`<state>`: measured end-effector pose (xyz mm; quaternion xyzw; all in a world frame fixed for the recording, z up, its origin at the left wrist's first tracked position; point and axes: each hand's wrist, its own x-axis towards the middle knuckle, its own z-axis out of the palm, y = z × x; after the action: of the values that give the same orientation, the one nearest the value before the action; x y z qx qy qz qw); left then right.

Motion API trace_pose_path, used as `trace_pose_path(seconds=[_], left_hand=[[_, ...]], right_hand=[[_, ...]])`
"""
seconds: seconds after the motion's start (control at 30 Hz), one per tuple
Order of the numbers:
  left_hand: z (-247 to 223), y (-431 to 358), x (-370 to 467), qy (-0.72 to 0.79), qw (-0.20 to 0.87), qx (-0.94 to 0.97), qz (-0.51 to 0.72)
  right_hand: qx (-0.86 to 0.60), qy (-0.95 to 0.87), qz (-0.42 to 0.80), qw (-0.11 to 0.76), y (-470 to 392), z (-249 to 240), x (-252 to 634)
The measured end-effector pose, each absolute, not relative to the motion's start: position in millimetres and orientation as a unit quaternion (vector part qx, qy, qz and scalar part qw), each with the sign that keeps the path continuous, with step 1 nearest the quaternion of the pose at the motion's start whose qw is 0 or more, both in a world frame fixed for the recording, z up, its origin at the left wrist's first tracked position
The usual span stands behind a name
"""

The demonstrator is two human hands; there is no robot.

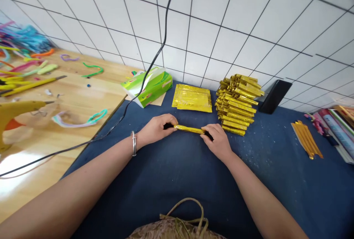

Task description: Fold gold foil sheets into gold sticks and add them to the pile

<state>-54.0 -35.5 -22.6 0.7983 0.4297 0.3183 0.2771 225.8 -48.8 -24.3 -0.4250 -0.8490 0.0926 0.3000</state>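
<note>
A narrow folded strip of gold foil paper [189,129] is stretched level between my two hands, just above the dark blue cloth. My left hand [158,130], with silver bangles on its wrist, pinches the strip's left end between thumb and fingers. At the right end, my right hand [218,139] grips it the same way. Behind the strip lies a flat stack of gold foil sheets [193,98]. Just beyond my right hand rises a pile of folded gold foil pieces [238,102].
A green tissue pack [155,87] stands near the tiled wall, with a black cable [143,80] crossing before it. Left are a yellow glue gun [16,115] and colourful pipe cleaners [27,43]. A black phone [275,96] leans rightward, near flat orange-gold strips [306,139] and books [337,132].
</note>
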Motion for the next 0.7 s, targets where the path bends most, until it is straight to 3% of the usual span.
trace_pose_path(seconds=[0.7], left_hand=[[-23.0, -35.7, -52.6, 0.424, 0.279, 0.799, 0.323]], right_hand=[[-0.419, -0.851, 0.089, 0.305, -48.2, -24.0, 225.3]])
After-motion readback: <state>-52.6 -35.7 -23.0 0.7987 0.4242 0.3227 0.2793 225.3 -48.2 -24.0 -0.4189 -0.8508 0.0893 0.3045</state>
